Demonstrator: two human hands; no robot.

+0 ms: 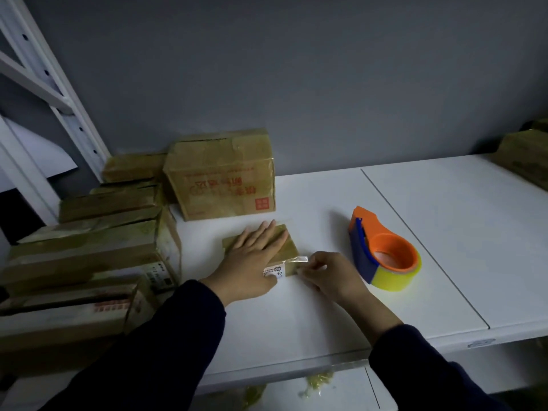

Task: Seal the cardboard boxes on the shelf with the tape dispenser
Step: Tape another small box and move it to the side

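Cardboard box (pixel 290 250), small and brown, lies on a white shelf (pixel 444 218). The left hand (pixel 252 256) presses flat on its top, fingers straight. In the dim light the right hand (pixel 329 274) seems to pinch a clear tape strip (pixel 296 260) at the box's near edge. An orange-and-blue tape dispenser (pixel 363 253) sits apart, to the right.

I log small box (pixel 292 253) olive-brown, white label (pixel 274 273) with dark print, clear tape strip (pixel 298 259) glinting. Tape dispenser (pixel 363 253) orange and blue, tape roll (pixel 391 280) pale yellow, see-through. Big box (pixel 222 173) tan, red lettering, red square stamp (pixel 262 203). Left stack (pixel 89 250) brown, one box with red-printed band. Far-right box (pixel 525 161) dark brown. Shelf (pixel 430 218) white, upright frame (pixel 74 114) white, wall (pixel 296 84) grey-blue, sleeves (pixel 166 336) dark navy.
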